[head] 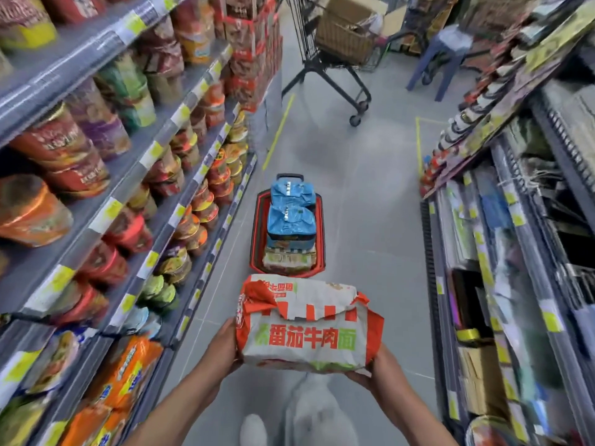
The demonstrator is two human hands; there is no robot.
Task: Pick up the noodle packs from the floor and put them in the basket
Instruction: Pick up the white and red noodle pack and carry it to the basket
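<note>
Low in the frame, centre: an orange, white and green noodle pack [309,326], a bulky multi-pack in crinkled film, held off the floor between 2 bare hands. Left hand [222,346] pressed flat against the pack's left end, right hand [375,370] cupped under and against its right end; both clamped on it from opposite sides, well apart from each other. Probably light for its bulk, soft-skinned over brittle blocks, so likely to crush or snap if squeezed hard. Film looks slick and loose, gathered into folds on top; safest hold seems to be at the 2 short ends or from beneath, as now, rather than by the wrinkled top seam, which could tear.

Just beyond the pack, mid-frame: a red basket [257,233] standing on the grey tiled floor [370,220], already stacked high with 2 blue packs [291,207] over paler ones. Little free room inside; the next pack would likely have to go on top or at the near edge, and could slide off.

Narrow aisle: shelves of cups and bags [106,175] filling the left of the frame, another rack [515,220] on the right. Upper centre, far off: a black shopping trolley [328,49] with cardboard boxes, and a blue stool [444,59] to its right. Edges blurred.
</note>
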